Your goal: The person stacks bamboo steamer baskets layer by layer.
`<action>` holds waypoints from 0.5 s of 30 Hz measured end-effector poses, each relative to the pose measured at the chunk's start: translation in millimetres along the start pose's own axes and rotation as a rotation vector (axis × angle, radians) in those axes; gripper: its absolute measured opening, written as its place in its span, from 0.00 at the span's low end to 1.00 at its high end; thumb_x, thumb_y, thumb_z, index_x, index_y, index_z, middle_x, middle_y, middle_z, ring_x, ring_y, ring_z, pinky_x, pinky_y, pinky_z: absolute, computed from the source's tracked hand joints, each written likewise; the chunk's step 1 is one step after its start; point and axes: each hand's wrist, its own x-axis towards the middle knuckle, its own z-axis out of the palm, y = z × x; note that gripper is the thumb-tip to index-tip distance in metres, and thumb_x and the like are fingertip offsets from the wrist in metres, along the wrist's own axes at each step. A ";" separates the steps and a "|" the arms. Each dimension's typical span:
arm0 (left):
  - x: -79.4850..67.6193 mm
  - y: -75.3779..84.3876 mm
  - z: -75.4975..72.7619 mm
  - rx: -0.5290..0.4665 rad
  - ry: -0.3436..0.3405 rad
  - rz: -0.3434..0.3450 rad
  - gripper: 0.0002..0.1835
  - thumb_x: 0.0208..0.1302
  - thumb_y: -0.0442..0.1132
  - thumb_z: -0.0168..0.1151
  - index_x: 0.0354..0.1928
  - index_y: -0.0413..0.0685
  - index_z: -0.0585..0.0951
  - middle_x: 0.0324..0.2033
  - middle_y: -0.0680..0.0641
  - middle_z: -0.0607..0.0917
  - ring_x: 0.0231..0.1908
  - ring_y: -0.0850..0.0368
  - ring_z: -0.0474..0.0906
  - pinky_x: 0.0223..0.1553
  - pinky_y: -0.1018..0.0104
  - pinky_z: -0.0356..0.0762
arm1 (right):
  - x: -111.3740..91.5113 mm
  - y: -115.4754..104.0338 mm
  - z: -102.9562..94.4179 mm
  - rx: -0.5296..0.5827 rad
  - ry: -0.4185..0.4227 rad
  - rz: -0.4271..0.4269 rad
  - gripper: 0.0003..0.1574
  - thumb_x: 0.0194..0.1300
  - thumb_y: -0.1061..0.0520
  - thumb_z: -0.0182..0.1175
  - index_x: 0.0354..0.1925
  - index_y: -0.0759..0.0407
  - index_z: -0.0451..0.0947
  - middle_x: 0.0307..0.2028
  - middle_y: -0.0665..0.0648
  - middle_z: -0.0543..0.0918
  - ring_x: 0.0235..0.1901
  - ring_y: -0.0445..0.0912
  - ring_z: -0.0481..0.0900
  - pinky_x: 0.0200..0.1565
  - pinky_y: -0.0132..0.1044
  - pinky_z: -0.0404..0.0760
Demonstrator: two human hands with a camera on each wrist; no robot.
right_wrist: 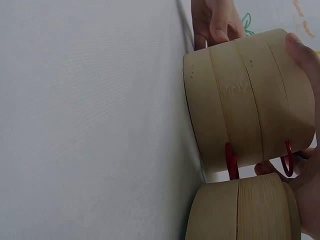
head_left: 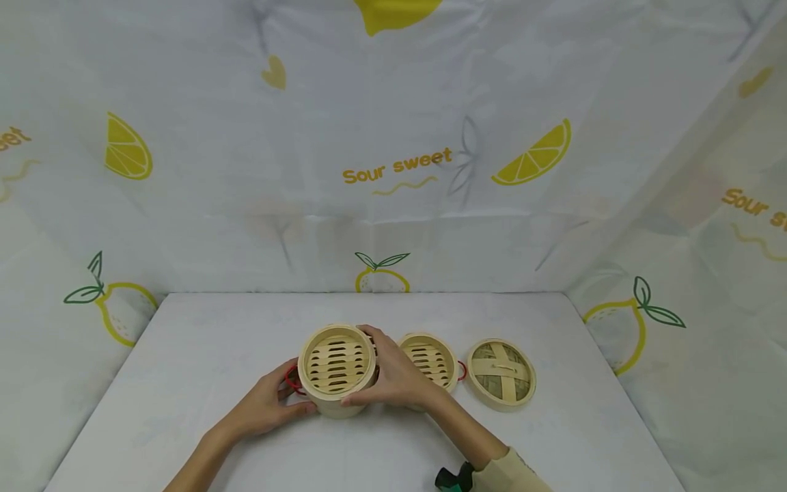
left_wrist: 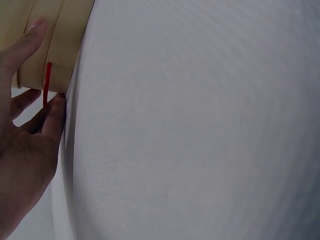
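Two small bamboo steamer baskets stand stacked on the white table, left of its middle. The upper basket (head_left: 336,360) shows its slatted floor, and my right hand (head_left: 398,377) grips it with the thumb at the front and the fingers round the far right side. Beneath it, the lower basket (right_wrist: 205,107) rests on the cloth; my left hand (head_left: 266,404) holds its left side, thumb in front, fingers beside a red loop handle (left_wrist: 47,82). More red loops (right_wrist: 232,162) hang on the stack's right side, as the right wrist view shows.
Just right of the stack is another bamboo steamer basket (head_left: 433,359), partly hidden behind my right hand. A woven bamboo lid (head_left: 501,376) lies farther right. White cloth (head_left: 154,383) covers the table, and a lemon-print curtain (head_left: 246,253) hangs behind it.
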 end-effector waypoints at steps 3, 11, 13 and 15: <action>0.9 -1.2 0.3 0.004 0.000 -0.016 0.50 0.62 0.55 0.82 0.80 0.45 0.67 0.69 0.43 0.82 0.63 0.67 0.79 0.71 0.51 0.84 | -0.7 0.4 0.5 -0.011 0.003 0.000 0.81 0.44 0.31 0.87 0.85 0.43 0.52 0.76 0.49 0.73 0.75 0.46 0.73 0.78 0.57 0.76; 0.7 -0.7 0.9 0.009 -0.002 -0.038 0.51 0.62 0.55 0.82 0.81 0.45 0.66 0.70 0.43 0.81 0.66 0.57 0.81 0.71 0.50 0.84 | -0.9 3.5 0.5 -0.044 -0.014 -0.038 0.84 0.46 0.34 0.88 0.87 0.45 0.48 0.80 0.52 0.69 0.79 0.49 0.69 0.80 0.60 0.74; 1.0 0.4 1.4 0.005 -0.002 -0.045 0.51 0.62 0.55 0.82 0.80 0.45 0.67 0.71 0.42 0.80 0.68 0.52 0.80 0.71 0.50 0.84 | -1.8 3.7 -1.2 -0.045 -0.027 -0.051 0.86 0.45 0.35 0.89 0.88 0.43 0.46 0.81 0.52 0.67 0.82 0.49 0.65 0.82 0.60 0.71; 1.5 1.0 1.7 0.008 -0.003 -0.044 0.52 0.62 0.55 0.82 0.81 0.45 0.66 0.72 0.42 0.80 0.70 0.48 0.80 0.71 0.50 0.83 | -3.5 3.7 -3.5 -0.043 -0.040 -0.059 0.88 0.44 0.36 0.90 0.88 0.40 0.44 0.83 0.51 0.63 0.84 0.49 0.61 0.83 0.61 0.69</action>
